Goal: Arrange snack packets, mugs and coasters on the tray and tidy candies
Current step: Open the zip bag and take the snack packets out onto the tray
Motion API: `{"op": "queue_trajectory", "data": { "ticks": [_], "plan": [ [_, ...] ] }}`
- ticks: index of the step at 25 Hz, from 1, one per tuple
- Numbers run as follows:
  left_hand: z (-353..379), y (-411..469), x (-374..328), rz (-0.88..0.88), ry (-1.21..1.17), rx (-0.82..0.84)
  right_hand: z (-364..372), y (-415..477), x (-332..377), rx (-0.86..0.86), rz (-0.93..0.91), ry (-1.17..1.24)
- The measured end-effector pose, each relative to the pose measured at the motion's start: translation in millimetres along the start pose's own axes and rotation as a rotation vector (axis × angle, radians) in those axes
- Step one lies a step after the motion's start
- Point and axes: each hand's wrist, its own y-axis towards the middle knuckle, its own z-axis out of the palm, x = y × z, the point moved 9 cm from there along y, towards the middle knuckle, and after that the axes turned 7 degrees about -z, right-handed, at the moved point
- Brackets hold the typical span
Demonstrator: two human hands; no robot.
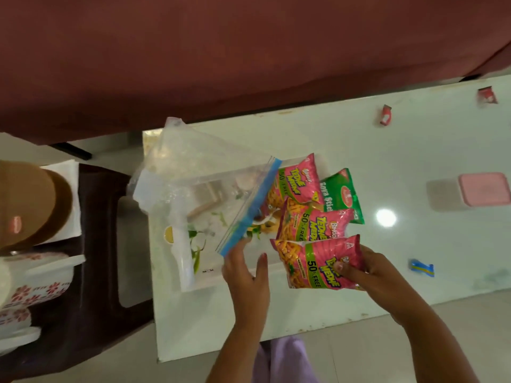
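Note:
My right hand (370, 268) grips a pink snack packet (318, 262) by its right edge, near the tray's front corner. Two more pink packets (297, 179) (315, 221) and a green packet (344, 193) lie beyond it on the white tray (188, 277). My left hand (244, 268) pinches the blue-zip edge of a clear plastic bag (204, 186) that lies over the tray's left part, with wooden coasters showing through it. Wrapped candies lie loose on the table: two red ones (385, 115) (487, 95) far off and a blue one (421, 268) at the right.
The white glossy table (414, 161) carries a pink-lidded box (484, 189) at the right. A dark stool (99, 244) on the left holds flower-patterned mugs (36, 277) and a brown lid. A maroon sofa (221, 51) runs along the far side.

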Motion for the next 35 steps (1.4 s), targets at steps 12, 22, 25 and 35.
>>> {"op": "queue_trajectory", "data": {
  "ticks": [12, 22, 25, 35],
  "plan": [
    [39.1, 109.2, -59.9, 0.473, 1.173, -0.015, 11.0, 28.9, -16.0, 0.180, -0.014, -0.090],
    [70.4, 44.5, -22.2, 0.209, 0.238, 0.375, 2.9, 33.8, -21.9, 0.134, 0.049, 0.059],
    [80.0, 38.8, -0.7, -0.068, -0.104, 0.473, 0.0, 33.1, -24.5, 0.125, 0.062, 0.060],
    [71.7, 46.1, -1.0, -0.065, -0.194, 0.386, -15.3, 22.0, -28.8, 0.107, 0.095, 0.078]
  ]
}}
